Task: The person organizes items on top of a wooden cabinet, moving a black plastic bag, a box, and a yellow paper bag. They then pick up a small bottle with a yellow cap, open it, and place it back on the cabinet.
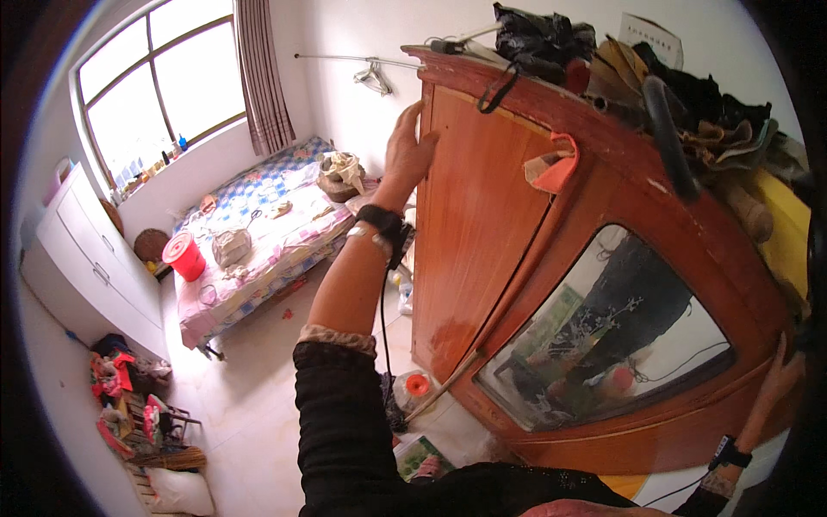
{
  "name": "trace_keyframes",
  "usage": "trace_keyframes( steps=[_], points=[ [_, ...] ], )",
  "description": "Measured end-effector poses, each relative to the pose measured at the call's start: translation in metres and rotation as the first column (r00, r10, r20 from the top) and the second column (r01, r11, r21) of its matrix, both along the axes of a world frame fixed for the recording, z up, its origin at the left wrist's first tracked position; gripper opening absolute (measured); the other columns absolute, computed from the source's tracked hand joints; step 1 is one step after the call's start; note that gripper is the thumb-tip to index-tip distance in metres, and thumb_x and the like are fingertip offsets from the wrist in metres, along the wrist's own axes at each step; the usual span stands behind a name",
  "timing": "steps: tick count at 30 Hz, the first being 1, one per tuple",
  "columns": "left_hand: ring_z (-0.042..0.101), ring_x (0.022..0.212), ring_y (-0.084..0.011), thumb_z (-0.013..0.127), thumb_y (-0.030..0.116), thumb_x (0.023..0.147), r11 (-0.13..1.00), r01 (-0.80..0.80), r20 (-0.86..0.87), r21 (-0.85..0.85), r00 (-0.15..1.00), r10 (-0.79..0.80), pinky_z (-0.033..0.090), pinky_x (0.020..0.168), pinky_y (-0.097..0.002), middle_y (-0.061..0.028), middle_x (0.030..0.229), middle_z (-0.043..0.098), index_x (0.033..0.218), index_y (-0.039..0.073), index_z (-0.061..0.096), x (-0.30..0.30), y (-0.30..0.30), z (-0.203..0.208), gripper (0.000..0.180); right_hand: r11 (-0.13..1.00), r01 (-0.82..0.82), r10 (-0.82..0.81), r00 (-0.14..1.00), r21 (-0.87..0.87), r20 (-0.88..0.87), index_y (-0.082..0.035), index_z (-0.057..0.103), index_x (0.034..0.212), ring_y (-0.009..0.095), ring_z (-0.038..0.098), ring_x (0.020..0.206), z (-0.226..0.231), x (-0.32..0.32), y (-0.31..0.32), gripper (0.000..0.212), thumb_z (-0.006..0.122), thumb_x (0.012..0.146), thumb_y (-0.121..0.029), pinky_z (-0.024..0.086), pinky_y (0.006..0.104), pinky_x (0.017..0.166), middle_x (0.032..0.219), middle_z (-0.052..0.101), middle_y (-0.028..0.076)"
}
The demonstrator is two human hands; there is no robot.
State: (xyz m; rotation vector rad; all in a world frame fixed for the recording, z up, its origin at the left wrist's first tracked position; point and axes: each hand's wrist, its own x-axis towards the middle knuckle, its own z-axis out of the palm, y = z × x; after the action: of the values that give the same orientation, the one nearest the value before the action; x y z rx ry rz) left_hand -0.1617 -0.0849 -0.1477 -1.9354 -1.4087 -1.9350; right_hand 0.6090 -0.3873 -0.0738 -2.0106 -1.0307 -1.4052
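A reddish-brown wooden wardrobe [491, 189] with a mirrored door stands tilted across the right half of the view. My left hand [409, 151] grips its left upright edge near the top, thumb on the front and fingers along the side. At the far right, my right hand [782, 379] is on the wardrobe's right edge lower down, partly lost in the dark rim. Both wrists wear black bands with a cable. An orange-red cloth [556, 165] hangs at the top of the door gap. In the mirror [603, 336] a dark-clothed figure is reflected.
Black bags [543, 41], cloths and a curved black tube [668, 138] are piled on the wardrobe top. A bed [258, 215] with a red bucket [183, 257] stands beneath the window. At left are a white cabinet [99, 250] and heaped clothes [121, 370]. A clear container with an orange lid [418, 385] sits on the floor.
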Motion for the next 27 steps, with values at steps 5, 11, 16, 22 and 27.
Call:
trace_keyframes(
  steps=[5,11,16,22,27],
  points=[
    [0.041,0.130,-0.0372,0.063,0.012,0.081,0.945,-0.007,-0.081,0.328,0.996,0.035,0.036,0.107,-0.0422,-0.0188,0.138,0.046,0.136,0.003,0.043,0.042,0.017,0.053,0.060,0.987,-0.161,0.162,0.986,0.022,-0.042,0.002,0.040,0.141,0.034,0.043,0.129,0.001,-0.014,-0.001,0.063,0.053,0.096,-0.041,0.033,0.0406,0.109,0.143,0.042,0.023],
    [0.037,0.134,-0.0342,0.067,0.031,0.081,0.942,-0.036,-0.141,0.335,0.986,0.088,0.027,0.111,-0.0468,-0.0166,0.138,0.048,0.135,0.003,0.045,0.078,0.031,0.073,0.064,0.986,-0.147,0.149,0.989,0.081,-0.021,-0.001,0.038,0.143,0.033,0.040,0.132,0.004,-0.015,-0.009,0.064,0.053,0.096,-0.042,0.032,0.0407,0.110,0.146,0.038,0.021],
    [0.041,0.129,-0.0314,0.068,0.043,0.079,0.898,-0.087,-0.142,0.431,0.977,0.162,0.022,0.113,-0.0457,-0.0144,0.131,0.053,0.127,0.005,0.053,0.076,0.048,0.068,0.063,0.980,-0.201,0.200,0.977,0.002,0.067,0.002,0.038,0.142,0.034,0.038,0.133,0.008,-0.003,-0.005,0.070,0.053,0.095,-0.047,0.031,0.0413,0.110,0.146,0.037,0.022],
    [0.042,0.126,-0.0290,0.069,0.041,0.075,0.865,-0.117,-0.012,0.489,0.990,0.140,0.023,0.108,-0.0555,-0.0102,0.123,0.054,0.117,0.006,0.056,0.088,0.062,0.057,0.056,0.998,-0.007,0.013,0.996,0.062,-0.091,0.001,0.034,0.144,0.035,0.037,0.134,0.008,-0.024,-0.010,0.075,0.051,0.094,-0.052,0.029,0.0422,0.112,0.146,0.037,0.023],
    [0.044,0.124,-0.0286,0.067,0.042,0.078,0.808,-0.158,0.015,0.567,0.983,0.181,0.026,0.104,-0.0546,-0.0102,0.121,0.055,0.118,0.009,0.056,0.084,0.069,0.057,0.054,0.997,0.007,0.004,0.988,0.073,-0.154,-0.005,0.035,0.145,0.033,0.039,0.133,0.010,-0.075,-0.006,0.074,0.048,0.093,-0.057,0.030,0.0394,0.112,0.146,0.040,0.020]
  ],
)
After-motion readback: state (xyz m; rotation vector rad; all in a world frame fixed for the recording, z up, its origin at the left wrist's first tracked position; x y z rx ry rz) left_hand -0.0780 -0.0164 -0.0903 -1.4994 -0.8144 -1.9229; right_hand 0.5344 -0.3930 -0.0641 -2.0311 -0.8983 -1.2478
